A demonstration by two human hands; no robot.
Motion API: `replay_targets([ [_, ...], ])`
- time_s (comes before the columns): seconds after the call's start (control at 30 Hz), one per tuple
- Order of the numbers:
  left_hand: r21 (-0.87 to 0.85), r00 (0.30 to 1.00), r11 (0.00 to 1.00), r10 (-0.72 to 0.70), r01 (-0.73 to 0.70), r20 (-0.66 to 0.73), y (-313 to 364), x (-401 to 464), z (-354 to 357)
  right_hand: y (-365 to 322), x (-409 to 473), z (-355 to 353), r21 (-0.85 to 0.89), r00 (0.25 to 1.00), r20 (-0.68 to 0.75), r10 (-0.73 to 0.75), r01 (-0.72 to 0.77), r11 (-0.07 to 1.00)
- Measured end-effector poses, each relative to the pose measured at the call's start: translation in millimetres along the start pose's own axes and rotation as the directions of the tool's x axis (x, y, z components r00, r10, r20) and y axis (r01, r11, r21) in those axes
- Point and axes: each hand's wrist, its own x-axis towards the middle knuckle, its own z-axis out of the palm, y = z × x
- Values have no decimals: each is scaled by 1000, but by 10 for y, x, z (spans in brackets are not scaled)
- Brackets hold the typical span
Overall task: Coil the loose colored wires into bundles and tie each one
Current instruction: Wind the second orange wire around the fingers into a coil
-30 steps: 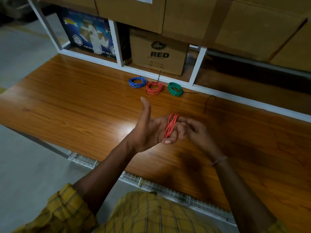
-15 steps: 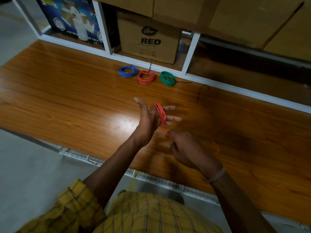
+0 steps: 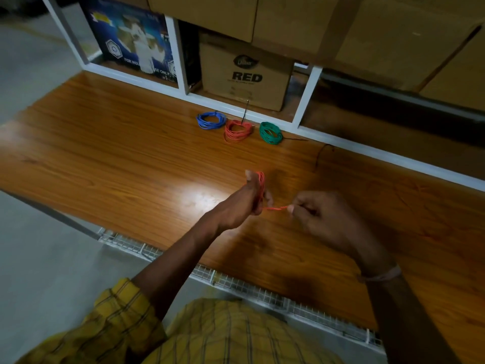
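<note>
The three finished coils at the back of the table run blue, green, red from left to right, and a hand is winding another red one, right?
Not quite: the head view shows blue coil, red coil, then green coil. The left hand does hold another red wire.

A cardboard box [image 3: 245, 74] marked RED stands behind the wooden table [image 3: 118, 158].

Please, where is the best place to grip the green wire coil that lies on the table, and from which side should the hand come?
Probably from above, pinching across one side of the ring. The green coil lies flat on the wooden table, apart from the red coil on its left, with the white shelf frame close behind. Its near rim is the freest part to pinch.
</note>
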Motion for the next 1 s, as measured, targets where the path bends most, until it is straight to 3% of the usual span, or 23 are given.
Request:
replay_targets([
  [0.07,16,999,1000,11,-12,52,-15,-21,-28,54,63,-53,39,999,-45,-20,22,999],
  [0.23,-23,998,998,56,-55,5,-105,-97,-127,164,127,-31,90,972,-220,-83,105,990],
  [0.33,47,993,992,119,-119,-3,-44,-134,-177,188,135,64,17,950,-285,-129,139,990],
  [0.47,283,989,948,139,-145,38,-27,-122,-238,180,171,96,-58,954,-250,-164,154,986],
  [0.63,421,974,889,102,-181,203,-13,-118,-139,231,284,-124,60,964,-173,-200,213,975],
  [0.8,264,939,952,57,-153,339,-9,-202,95,281,480,-207,169,941,-176,-288,317,933],
  [1.0,-134,914,983,167,-125,370,150,-270,154,565,675,80,404,951,-275,-143,249,880],
])
